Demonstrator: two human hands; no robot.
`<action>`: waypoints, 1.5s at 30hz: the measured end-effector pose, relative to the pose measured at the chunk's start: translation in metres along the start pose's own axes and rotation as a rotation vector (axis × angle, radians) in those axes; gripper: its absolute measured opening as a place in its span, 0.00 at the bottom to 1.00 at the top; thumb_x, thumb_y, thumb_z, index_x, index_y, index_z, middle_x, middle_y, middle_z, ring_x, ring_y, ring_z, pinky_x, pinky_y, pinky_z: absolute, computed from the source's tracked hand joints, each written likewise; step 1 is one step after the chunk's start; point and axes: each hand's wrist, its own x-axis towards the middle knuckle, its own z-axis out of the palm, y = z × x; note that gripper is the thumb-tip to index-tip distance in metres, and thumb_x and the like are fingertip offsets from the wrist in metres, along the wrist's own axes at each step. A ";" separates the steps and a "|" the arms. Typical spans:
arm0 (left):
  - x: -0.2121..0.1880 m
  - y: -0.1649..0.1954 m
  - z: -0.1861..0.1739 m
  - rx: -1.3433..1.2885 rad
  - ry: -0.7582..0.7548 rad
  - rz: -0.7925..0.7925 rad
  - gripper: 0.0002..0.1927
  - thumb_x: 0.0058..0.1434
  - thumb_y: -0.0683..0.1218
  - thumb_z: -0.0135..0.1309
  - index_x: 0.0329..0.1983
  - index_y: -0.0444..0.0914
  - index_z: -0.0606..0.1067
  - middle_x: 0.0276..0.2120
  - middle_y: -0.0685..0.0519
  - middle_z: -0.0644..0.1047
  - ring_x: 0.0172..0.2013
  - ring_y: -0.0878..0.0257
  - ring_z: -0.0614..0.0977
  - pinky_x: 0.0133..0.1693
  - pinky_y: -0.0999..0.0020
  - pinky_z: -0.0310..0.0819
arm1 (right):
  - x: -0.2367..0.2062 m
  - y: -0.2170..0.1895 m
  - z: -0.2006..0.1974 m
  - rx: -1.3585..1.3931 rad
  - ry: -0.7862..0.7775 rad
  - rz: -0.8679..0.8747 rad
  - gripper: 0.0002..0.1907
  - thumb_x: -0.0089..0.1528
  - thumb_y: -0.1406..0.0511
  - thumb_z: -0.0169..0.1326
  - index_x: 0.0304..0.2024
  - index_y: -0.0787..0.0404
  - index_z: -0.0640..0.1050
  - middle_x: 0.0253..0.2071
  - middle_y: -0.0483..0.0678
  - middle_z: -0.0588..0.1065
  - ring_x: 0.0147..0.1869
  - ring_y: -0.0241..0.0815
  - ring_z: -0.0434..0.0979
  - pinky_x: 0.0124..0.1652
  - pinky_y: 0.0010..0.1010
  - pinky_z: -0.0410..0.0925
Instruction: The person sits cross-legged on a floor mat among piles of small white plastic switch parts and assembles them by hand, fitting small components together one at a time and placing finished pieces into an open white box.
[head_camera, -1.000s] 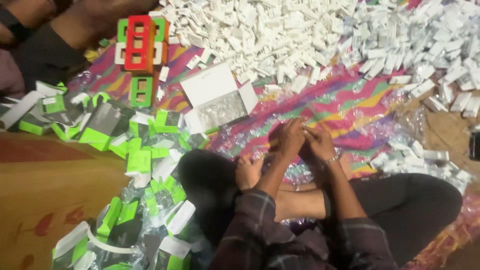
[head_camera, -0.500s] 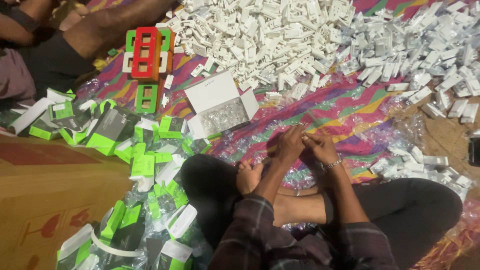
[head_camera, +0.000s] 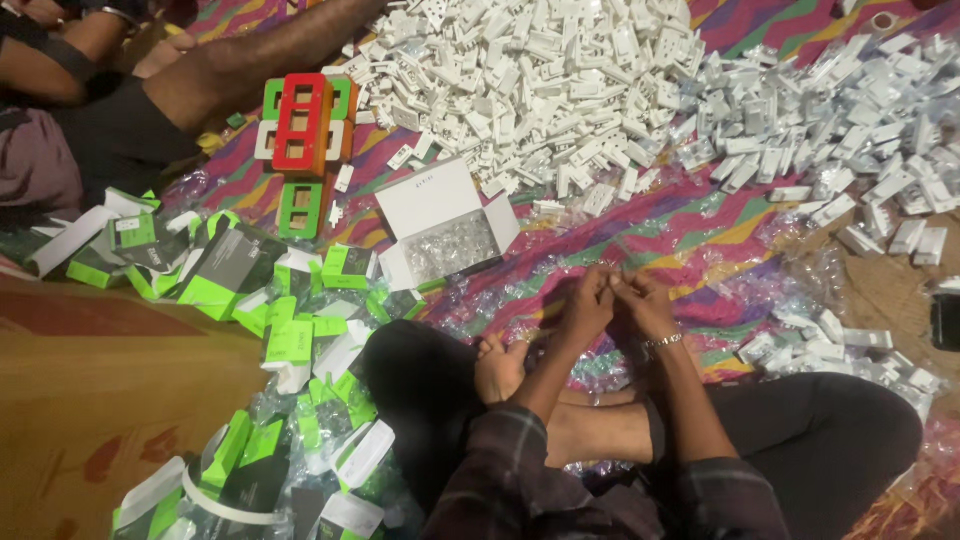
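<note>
I sit cross-legged on a striped mat (head_camera: 700, 230). My left hand (head_camera: 588, 308) and my right hand (head_camera: 648, 305) meet fingertip to fingertip above my feet. Both pinch a small clear plastic packet (head_camera: 613, 272), which is hard to make out. My right wrist wears a bracelet. Crumpled clear wrappers (head_camera: 520, 300) lie around my hands. Just ahead and to the left of them stands an open white cardboard box (head_camera: 440, 225) with clear packets inside.
A big heap of white plastic parts (head_camera: 560, 70) covers the far mat, with more (head_camera: 850, 130) at the right. Green and grey packaging boxes (head_camera: 290, 330) lie scattered at my left. Red, green and white frames (head_camera: 300, 125) are stacked near another person's leg (head_camera: 260, 60).
My hands stay together in front of me with small finger movements. The view has tilted up slightly, so the heap and the boxes sit lower in the frame.
</note>
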 end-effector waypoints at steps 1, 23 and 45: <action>0.001 0.000 0.001 -0.090 -0.004 -0.102 0.13 0.63 0.34 0.52 0.51 0.34 0.71 0.33 0.42 0.78 0.35 0.55 0.81 0.36 0.63 0.74 | 0.000 0.000 0.001 0.028 -0.003 -0.005 0.09 0.66 0.65 0.58 0.45 0.65 0.81 0.37 0.43 0.79 0.38 0.32 0.75 0.38 0.25 0.68; 0.016 0.001 0.000 -0.745 -0.190 -0.587 0.11 0.69 0.43 0.55 0.52 0.34 0.77 0.32 0.57 0.80 0.29 0.70 0.78 0.31 0.76 0.70 | 0.002 -0.002 0.004 0.103 0.064 -0.065 0.06 0.64 0.69 0.57 0.44 0.64 0.79 0.34 0.43 0.79 0.34 0.32 0.76 0.36 0.25 0.70; 0.017 0.018 -0.003 -0.211 -0.405 -0.232 0.16 0.71 0.49 0.52 0.34 0.32 0.77 0.26 0.57 0.75 0.29 0.69 0.73 0.33 0.69 0.68 | 0.006 0.002 0.002 -0.274 0.296 -0.257 0.14 0.71 0.62 0.53 0.35 0.66 0.79 0.29 0.42 0.76 0.31 0.31 0.72 0.33 0.26 0.67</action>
